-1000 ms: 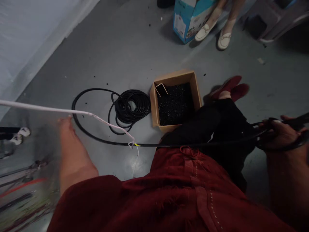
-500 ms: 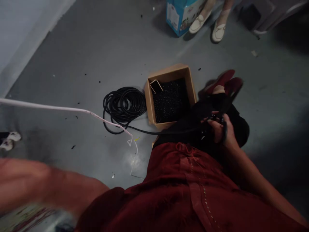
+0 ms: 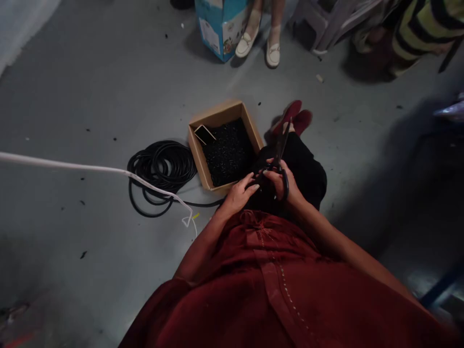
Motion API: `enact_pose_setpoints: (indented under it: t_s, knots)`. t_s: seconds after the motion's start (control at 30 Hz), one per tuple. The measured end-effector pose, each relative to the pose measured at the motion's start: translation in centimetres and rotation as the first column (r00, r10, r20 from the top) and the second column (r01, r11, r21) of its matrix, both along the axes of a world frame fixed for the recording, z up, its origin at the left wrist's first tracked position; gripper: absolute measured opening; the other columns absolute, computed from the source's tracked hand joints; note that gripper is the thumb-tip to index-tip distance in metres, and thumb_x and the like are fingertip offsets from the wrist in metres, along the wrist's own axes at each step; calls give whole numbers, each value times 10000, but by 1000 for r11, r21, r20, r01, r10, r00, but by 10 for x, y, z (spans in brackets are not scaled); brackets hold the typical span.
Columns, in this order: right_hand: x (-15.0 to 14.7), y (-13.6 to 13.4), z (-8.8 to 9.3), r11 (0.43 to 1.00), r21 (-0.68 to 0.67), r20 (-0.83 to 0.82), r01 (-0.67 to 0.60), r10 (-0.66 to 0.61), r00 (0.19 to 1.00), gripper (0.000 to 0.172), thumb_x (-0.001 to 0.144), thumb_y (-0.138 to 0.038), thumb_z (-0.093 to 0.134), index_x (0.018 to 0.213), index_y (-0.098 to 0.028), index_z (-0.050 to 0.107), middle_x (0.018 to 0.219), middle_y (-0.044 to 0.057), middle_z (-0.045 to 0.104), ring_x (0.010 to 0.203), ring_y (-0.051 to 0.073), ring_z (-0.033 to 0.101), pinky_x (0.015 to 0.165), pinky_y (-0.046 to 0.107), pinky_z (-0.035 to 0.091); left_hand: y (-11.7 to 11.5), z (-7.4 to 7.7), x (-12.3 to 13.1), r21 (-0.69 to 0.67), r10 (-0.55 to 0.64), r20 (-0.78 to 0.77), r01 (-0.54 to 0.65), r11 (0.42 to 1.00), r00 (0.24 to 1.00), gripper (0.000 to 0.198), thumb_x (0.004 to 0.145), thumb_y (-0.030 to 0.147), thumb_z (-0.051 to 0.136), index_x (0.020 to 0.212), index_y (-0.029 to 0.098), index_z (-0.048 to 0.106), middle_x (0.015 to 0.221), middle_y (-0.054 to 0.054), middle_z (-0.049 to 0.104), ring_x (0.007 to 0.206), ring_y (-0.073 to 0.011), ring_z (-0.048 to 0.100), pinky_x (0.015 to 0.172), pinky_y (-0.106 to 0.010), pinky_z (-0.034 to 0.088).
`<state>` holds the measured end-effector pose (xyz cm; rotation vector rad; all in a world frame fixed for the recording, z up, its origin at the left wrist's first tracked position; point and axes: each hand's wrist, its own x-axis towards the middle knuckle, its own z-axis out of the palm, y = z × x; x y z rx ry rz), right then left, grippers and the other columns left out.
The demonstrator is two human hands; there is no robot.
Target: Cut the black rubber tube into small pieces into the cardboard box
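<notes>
The right hand grips scissors, blades pointing far; the left hand is just left of it, its grip impossible to tell. The black coil lies left of the box.

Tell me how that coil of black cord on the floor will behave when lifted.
The coil of black cord would probably be flexible yet springy, since its loops form smooth, round curves. Lifted by one loop, it may sag and spread, as no tie shows around it. The trailing length toward the left hand might drag along.
</notes>
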<state>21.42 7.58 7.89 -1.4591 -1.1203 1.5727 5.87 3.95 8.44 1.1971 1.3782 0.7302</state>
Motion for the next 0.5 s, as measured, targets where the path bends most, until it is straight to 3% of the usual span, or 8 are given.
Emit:
enact_pose_setpoints:
  t_s: [0.07,0.17,0.27,0.37,0.5]
  knots:
    - [-5,1,2,999,-28,-49,15,-16,999,445,717,-407,646,1096,-271,456,841,-27,597,711,158,620,675,314,538,-4,-10,1,-65,64,55,-60,996,996,450,886,304,545,1302,136,569,1119,-103,687,912,-175,658,891,-311,495]
    - [-9,3,8,998,-59,-54,-35,32,998,441,712,-421,666,1076,-260,477,822,-24,586,686,154,606,657,311,533,-11,-16,-2,-130,128,100,-114,985,987,399,884,298,537,1245,145,615,870,-38,709,649,-101,590,698,-240,489]
    - [0,1,13,996,-49,19,-80,81,997,435,750,-470,640,1095,-250,492,874,-2,598,739,168,620,680,324,535,-14,-20,-8,-140,184,112,-167,976,977,361,875,301,538,1167,124,656,788,-22,681,611,-80,546,635,-209,455]
    - [21,-10,25,993,89,242,-82,58,969,426,772,-458,641,1128,-248,536,889,9,607,789,175,610,746,347,523,-14,-24,-16,-138,239,96,-225,965,966,366,875,328,533,1153,126,659,808,-28,681,618,-78,546,637,-208,452]
    - [49,-32,63,957,272,405,-104,-16,914,407,757,-406,682,1128,-274,581,925,26,624,770,179,596,731,369,512,-17,-25,-24,-138,270,88,-257,957,959,362,876,364,534,1127,137,663,813,-30,686,617,-80,553,654,-217,457]
